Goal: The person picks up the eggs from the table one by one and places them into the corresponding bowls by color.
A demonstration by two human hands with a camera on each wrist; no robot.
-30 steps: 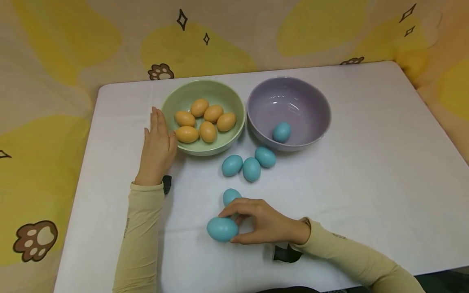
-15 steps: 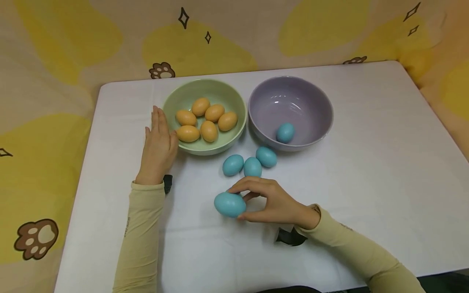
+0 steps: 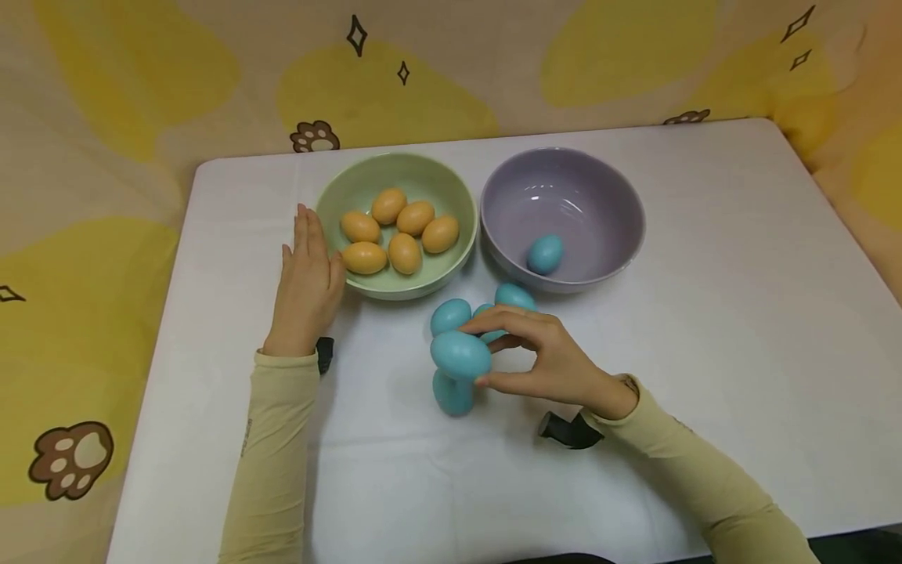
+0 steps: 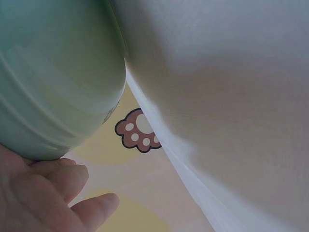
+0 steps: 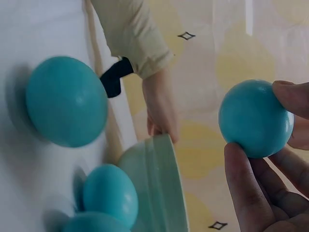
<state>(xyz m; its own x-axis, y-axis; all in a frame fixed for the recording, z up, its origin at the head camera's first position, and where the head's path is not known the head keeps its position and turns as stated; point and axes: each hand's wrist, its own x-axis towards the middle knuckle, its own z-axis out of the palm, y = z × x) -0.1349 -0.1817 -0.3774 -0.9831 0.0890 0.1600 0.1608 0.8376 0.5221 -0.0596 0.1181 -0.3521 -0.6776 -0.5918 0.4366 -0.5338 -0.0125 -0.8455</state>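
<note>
My right hand pinches a blue egg between thumb and fingertips, raised over the table. In the right wrist view the held egg is clear of the eggs on the cloth. Just below it in the head view lies another blue egg, and several more, such as the blue egg, lie behind, one partly hidden by my fingers. My left hand rests with straight fingers against the left side of a green bowl of several yellow eggs. The left wrist view shows its fingers by the bowl's wall.
A purple bowl with one blue egg inside stands right of the green bowl, close beside it. White cloth covers the table. A patterned yellow curtain hangs behind the far edge.
My right hand has carried the held blue egg away from me and slightly right, up from the near table, passing over another blue egg. My left hand stays at the green bowl.
</note>
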